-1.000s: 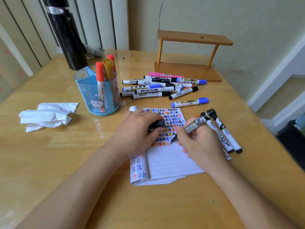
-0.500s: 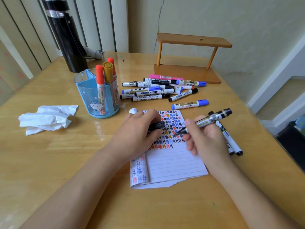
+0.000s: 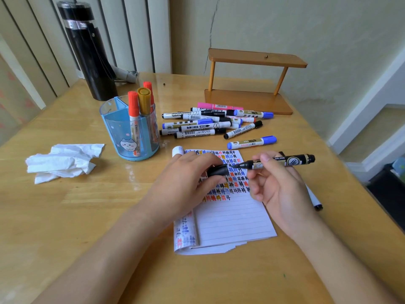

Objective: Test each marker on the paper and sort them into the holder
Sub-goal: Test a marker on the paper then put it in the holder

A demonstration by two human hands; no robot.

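While your wooden table (image 3: 65, 216) lies wide and bare on its left side around the crumpled tissue (image 3: 61, 161), its right edge runs much nearer, just past your right hand (image 3: 282, 191). Your lined paper (image 3: 232, 220) sits at the middle, its top half filled with coloured test marks and its lower half blank. Beyond it the blue holder (image 3: 131, 132) stands upright with three markers in it, and the unsorted pile of markers (image 3: 203, 123) lies to its right. Your left hand (image 3: 182, 185) has stayed on the paper, pinching the black cap (image 3: 218, 171). Your right hand grips the black marker (image 3: 278, 162). A second ago its tip pressed the paper; now it hangs nearly level above the sheet, with its tip just beside the cap's mouth and not yet in.
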